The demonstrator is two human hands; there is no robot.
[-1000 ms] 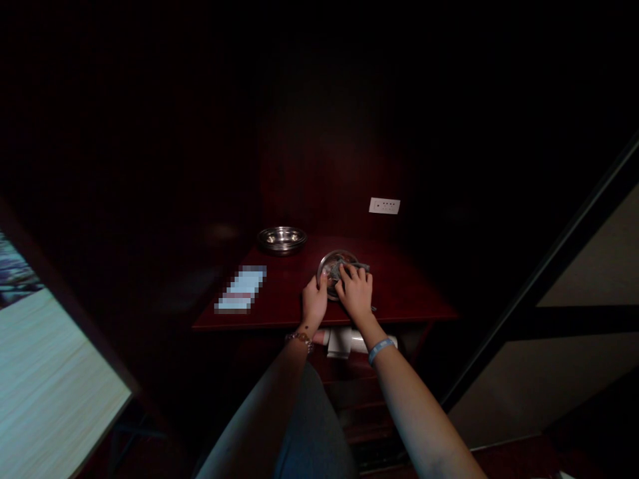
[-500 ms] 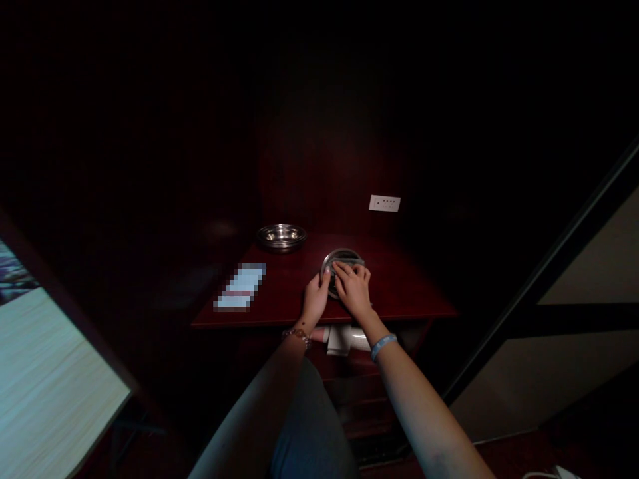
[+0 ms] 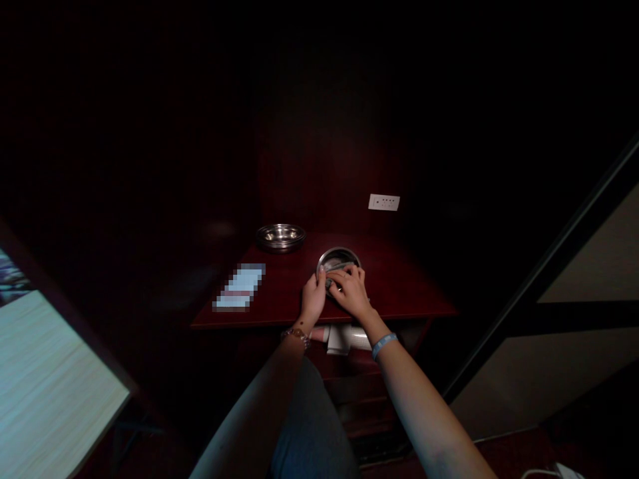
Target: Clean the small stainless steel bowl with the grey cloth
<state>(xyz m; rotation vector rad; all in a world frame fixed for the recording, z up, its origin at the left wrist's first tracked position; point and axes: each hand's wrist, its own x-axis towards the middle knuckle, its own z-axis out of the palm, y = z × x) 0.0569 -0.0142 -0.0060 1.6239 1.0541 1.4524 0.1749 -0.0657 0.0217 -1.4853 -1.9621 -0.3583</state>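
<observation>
A round stainless steel bowl (image 3: 324, 258) is tilted up a little over the dark red desk, near its front edge. My left hand (image 3: 313, 297) is closed on the bowl's near left rim, thumb on the inner side. Bent over the bowl's near right part, my right hand (image 3: 352, 291) presses a greyish cloth (image 3: 343, 270) against the inside. Its fingers are curled on the cloth and hide much of it. Further back on the left stands a stack of shiny steel dishes (image 3: 281, 237).
The dark red desk (image 3: 399, 293) meets a wall with a white socket plate (image 3: 384, 202). A pixelated pale sheet (image 3: 240, 287) lies at the desk's left. Below the front edge is a shelf with white rolled items (image 3: 340, 339). A light wooden tabletop (image 3: 50, 386) juts in at lower left.
The bowl has shifted slightly left. My right hand and the cloth have moved toward me and down inside it, so more of the far inner wall shows. My left hand keeps its grip.
</observation>
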